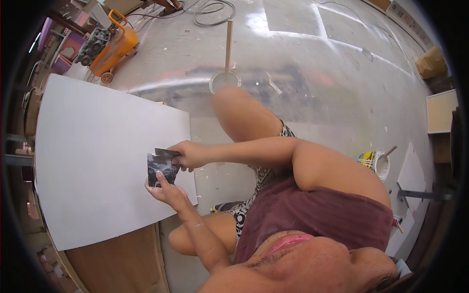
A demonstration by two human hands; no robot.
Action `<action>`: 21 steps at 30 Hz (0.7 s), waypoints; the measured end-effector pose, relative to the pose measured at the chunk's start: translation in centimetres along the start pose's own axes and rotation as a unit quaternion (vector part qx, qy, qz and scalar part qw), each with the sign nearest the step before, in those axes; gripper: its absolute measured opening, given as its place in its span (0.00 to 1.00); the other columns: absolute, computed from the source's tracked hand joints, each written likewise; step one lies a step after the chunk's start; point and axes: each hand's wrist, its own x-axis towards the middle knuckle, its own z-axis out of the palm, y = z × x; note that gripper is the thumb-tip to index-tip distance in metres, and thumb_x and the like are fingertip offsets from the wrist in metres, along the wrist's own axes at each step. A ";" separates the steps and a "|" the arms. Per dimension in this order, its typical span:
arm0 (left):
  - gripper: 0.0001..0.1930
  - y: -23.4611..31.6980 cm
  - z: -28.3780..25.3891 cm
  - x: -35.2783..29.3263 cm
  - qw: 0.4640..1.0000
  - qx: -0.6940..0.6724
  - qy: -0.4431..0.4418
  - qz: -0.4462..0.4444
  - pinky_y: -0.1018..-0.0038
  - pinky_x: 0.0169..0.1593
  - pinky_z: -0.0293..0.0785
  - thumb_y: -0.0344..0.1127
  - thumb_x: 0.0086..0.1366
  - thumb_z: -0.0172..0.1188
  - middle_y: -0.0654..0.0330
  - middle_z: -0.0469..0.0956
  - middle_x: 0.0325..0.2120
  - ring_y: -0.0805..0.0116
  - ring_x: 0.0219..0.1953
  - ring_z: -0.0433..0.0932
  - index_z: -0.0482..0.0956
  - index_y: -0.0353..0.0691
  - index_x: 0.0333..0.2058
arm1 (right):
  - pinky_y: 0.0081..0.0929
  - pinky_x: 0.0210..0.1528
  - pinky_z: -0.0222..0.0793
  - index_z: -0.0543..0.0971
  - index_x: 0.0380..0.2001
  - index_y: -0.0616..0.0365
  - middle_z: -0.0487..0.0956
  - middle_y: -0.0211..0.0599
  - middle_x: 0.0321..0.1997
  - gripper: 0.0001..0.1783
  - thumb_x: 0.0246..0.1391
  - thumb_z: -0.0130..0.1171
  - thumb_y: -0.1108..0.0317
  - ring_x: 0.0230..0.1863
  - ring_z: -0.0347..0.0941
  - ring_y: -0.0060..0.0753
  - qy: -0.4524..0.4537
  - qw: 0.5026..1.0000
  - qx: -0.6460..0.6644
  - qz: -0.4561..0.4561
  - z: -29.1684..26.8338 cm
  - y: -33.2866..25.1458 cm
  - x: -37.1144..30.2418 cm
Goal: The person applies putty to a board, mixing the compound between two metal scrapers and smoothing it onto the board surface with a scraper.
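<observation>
My left hand [167, 189] holds a flat black square plate [162, 167] from below, its thumb lying on the face. Pale smears mark the plate, and whitish residue shows on the fingers. From the other side my right hand [189, 154] grips a dark flat scraper blade [166, 152], fingers closed round it. The blade meets or overlaps the plate's upper edge; whether they touch is hard to tell. Both hands are above the near edge of a large white panel [97, 161].
Wooden boards [117, 261] lie beneath the panel. A round pail [225, 81] with an upright stick stands beyond my knee. At the back left is an orange air compressor [115, 53], with a grey hose [215, 12] nearby. An open paint can [381, 166] stands to the right.
</observation>
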 end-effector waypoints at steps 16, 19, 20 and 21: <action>0.15 1.2 -1.3 1.0 0.995 -0.022 -0.048 -0.089 0.68 0.48 0.75 0.25 0.65 0.59 0.56 0.72 0.41 0.68 0.42 0.73 0.66 0.33 0.47 | 0.42 0.44 0.74 0.71 0.58 0.60 0.82 0.55 0.39 0.20 0.64 0.50 0.67 0.37 0.79 0.57 0.017 0.996 -0.091 0.000 1.5 -0.5 -1.1; 0.15 1.1 -1.2 1.0 0.994 -0.057 -0.019 -0.093 0.70 0.48 0.74 0.25 0.65 0.59 0.58 0.72 0.41 0.69 0.42 0.73 0.66 0.34 0.47 | 0.43 0.46 0.74 0.70 0.58 0.61 0.81 0.58 0.41 0.21 0.64 0.50 0.68 0.42 0.79 0.60 0.065 0.988 -0.123 -0.065 2.2 -0.2 -1.0; 0.15 0.9 -1.6 1.1 0.995 -0.057 -0.024 -0.083 0.71 0.48 0.74 0.25 0.65 0.59 0.58 0.72 0.41 0.70 0.42 0.72 0.66 0.34 0.47 | 0.42 0.46 0.74 0.70 0.59 0.61 0.81 0.58 0.41 0.21 0.64 0.51 0.68 0.43 0.79 0.60 0.074 0.986 -0.133 -0.071 2.5 -0.2 -0.9; 0.15 0.8 -1.7 1.1 0.995 -0.058 -0.019 -0.081 0.71 0.48 0.74 0.25 0.65 0.59 0.58 0.72 0.41 0.70 0.42 0.72 0.66 0.34 0.47 | 0.42 0.46 0.74 0.70 0.59 0.61 0.81 0.58 0.41 0.21 0.64 0.51 0.68 0.43 0.79 0.60 0.068 0.986 -0.134 -0.073 2.4 0.1 -0.9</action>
